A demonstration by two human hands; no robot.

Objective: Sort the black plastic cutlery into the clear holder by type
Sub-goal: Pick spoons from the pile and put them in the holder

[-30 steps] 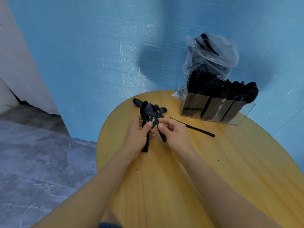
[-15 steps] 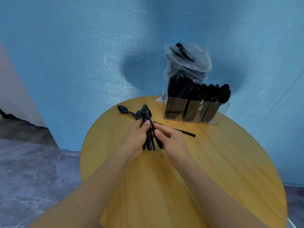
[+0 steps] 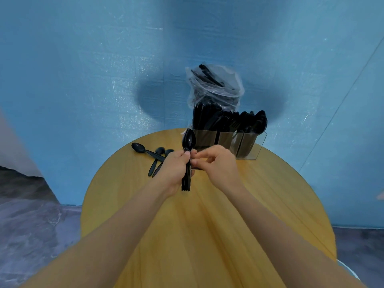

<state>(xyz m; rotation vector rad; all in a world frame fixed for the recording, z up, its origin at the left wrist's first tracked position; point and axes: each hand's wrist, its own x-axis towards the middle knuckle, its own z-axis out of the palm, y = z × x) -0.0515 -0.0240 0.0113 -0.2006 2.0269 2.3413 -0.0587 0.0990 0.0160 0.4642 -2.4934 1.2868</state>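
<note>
A big blue wall [image 3: 83, 69] fills the top of the frame. Below it, a round yellow wooden table [image 3: 207, 235] takes up the middle and bottom of the frame. Grey floor [image 3: 31, 225] shows at the lower left.

Two bare arms reach up from the bottom of the frame to the middle of the table.

At the back edge of the table, just right of the middle of the frame, stands the clear holder [image 3: 249, 146]. It has walls inside that split it into parts. Black cutlery stands up in it: flat handles on the left side, fork tips in the middle, and spoon bowls on the right side. Right behind the holder sits a crinkly clear plastic bag [image 3: 216, 86] with more black pieces inside.

The left hand [image 3: 174, 171] is in the middle of the frame. Its fingers and thumb are curled around a bunch of black spoons [image 3: 188, 156]. The spoon bowls stick up above the thumb, and the handles poke out below the hand.

The right hand [image 3: 218, 165] is just beside it. Its fingers are bent and its fingertips meet the bunch; it seems to pinch something thin and black there, but it is hard to tell.

Three loose spoons [image 3: 149, 154] lie on the table at the left of the hands, crossing each other.
</note>
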